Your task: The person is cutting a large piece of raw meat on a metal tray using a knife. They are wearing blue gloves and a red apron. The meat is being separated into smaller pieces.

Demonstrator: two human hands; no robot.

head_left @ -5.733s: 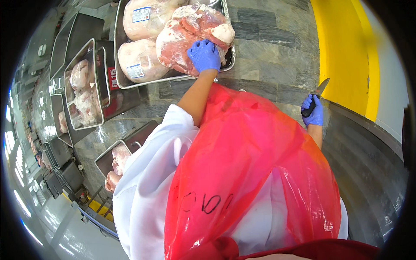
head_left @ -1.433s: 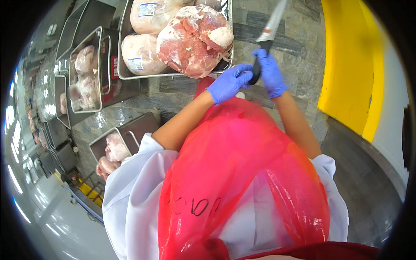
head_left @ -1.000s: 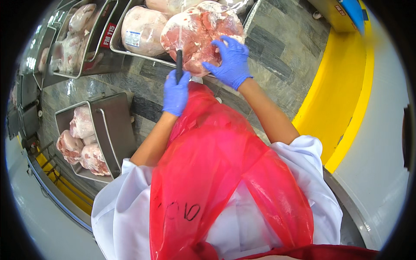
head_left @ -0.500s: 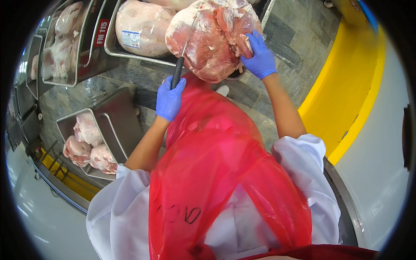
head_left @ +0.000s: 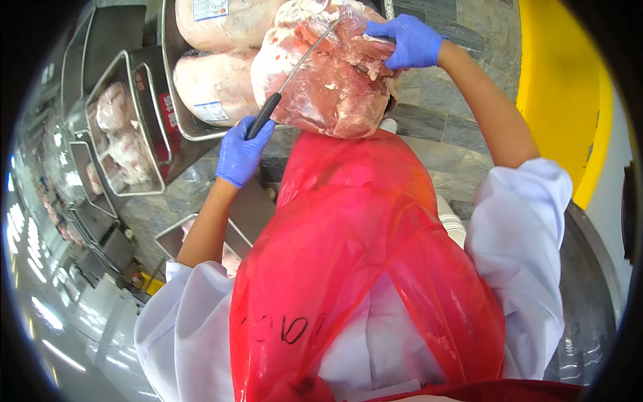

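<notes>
My left hand is closed around the black handle of a long, thin-bladed knife. The blade lies slantwise over a large raw cut of meat, its tip toward the far side. White fat covers the cut's left part; red flesh shows in the middle and right. At the cut's upper right edge, my right hand grips a ragged flap with thumb and fingers; a dark sliver between the fingers is unclear. Both hands wear blue gloves. The meat rests at the right end of a metal tub.
Wrapped pale meat pieces with labels lie in the tub's left. Further left stands another metal bin of meat. A lower bin is partly behind my left arm. A yellow barrier runs along the right of the tiled floor.
My view has shifted, showing more of the tub. The knife has tilted rightward over the meat. My right hand has moved up along the flap edge and turned, its fingers now pointing left.
</notes>
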